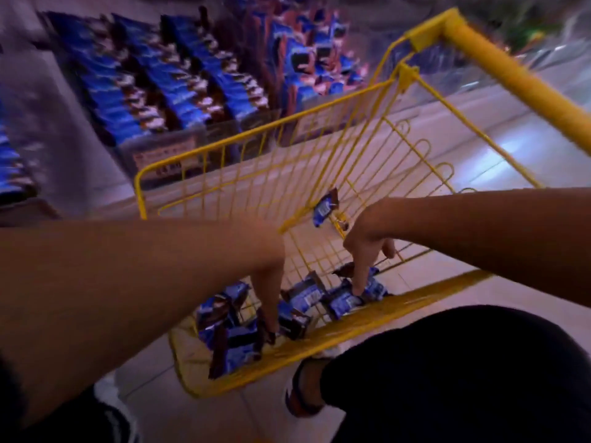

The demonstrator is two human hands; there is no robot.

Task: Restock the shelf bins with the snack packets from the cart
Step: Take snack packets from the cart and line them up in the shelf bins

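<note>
Both my arms reach down into a yellow wire cart (224, 148). Several blue and brown snack packets (307, 295) lie on its floor. My left hand (268, 289) points down with its fingertips touching a packet (289, 322) near the cart's near wall. My right hand (367, 251) hangs lower right, its fingers pressing on another packet (348, 302). Whether either hand has a packet gripped is unclear through the blur. One more packet (324, 207) leans against the cart's right wire wall. Shelf bins (166, 81) full of matching blue packets stand beyond the cart at the upper left.
The cart's thick yellow handle (518, 81) crosses the upper right. Pale tiled floor (479, 145) lies around the cart. My dark-clothed knee (463, 372) and a sandalled foot (307, 388) are at the bottom right. A second bin of blue packets (313, 52) stands behind.
</note>
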